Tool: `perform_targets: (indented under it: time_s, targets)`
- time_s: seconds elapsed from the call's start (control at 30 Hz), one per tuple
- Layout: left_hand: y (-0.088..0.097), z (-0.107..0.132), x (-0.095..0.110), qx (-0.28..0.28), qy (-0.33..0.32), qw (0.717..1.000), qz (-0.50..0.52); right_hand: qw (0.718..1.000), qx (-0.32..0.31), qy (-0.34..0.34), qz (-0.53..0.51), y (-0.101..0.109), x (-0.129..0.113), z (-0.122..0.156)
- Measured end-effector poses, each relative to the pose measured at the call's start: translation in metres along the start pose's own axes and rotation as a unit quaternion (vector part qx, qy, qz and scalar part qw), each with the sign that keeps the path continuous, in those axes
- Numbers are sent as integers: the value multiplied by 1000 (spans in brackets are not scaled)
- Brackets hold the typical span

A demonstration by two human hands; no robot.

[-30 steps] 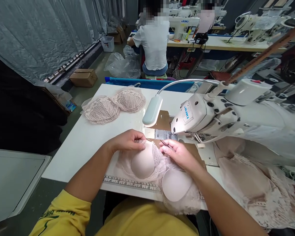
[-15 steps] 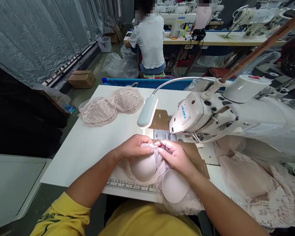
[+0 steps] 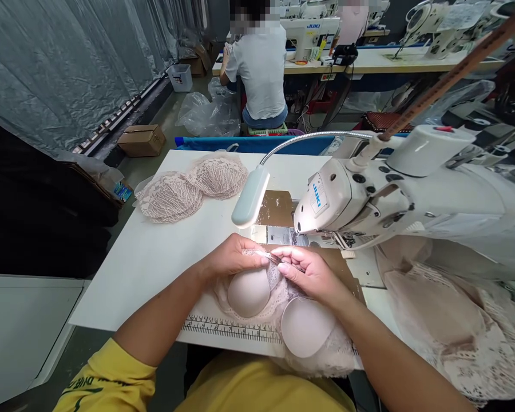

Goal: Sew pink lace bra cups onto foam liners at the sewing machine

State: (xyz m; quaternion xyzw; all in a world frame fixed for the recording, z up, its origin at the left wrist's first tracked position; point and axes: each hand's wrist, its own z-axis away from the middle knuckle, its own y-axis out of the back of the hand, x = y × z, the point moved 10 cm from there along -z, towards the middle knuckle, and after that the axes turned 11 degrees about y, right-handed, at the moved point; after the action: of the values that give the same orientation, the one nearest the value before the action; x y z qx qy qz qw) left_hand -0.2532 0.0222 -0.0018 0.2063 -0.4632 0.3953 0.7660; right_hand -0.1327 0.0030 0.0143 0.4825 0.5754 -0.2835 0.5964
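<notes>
A pale pink lace bra (image 3: 278, 300) with two smooth moulded cups lies at the table's front edge, one cup hanging a little over it. My left hand (image 3: 236, 256) is closed on the lace edge above the left cup, thumb on top. In my right hand (image 3: 308, 272) is a slim metal tool, apparently thread snips (image 3: 273, 258), their tip at the lace beside my left thumb. Whether the blades are apart is too small to tell. Just beyond my hands stands the head of a white sewing machine (image 3: 326, 200).
Lace bra cups (image 3: 171, 194) lie on the white table (image 3: 154, 269) at the back left. A lamp (image 3: 251, 197) on a bendable neck hangs above my hands. More lace pieces (image 3: 446, 320) are heaped at the right. A measuring tape (image 3: 223, 329) runs along the front edge. A co-worker (image 3: 261, 74) sits ahead.
The snips have swung flatter, and their tip has moved left and down to the lace by my left thumb. Both hands stay nearly in place. The co-worker's hand has risen.
</notes>
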Motion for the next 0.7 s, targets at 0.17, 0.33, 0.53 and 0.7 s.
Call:
perform_targets:
  time_s: [0.17,0.33,0.53,0.7]
  targets:
    - [-6,0,-3,-14,26,1000,4,1000,2,16,8,-5,-8,-2]
    - [-9,1,-2,-27,26,999,3,1000,5,8,6,-4,-5,-3]
    - [-14,0,1,-40,7,998,-40,992,3,-51,-112,-15,13,-3]
    - [-8,7,4,-77,7,991,-105,991,-7,-102,-87,-20,22,2]
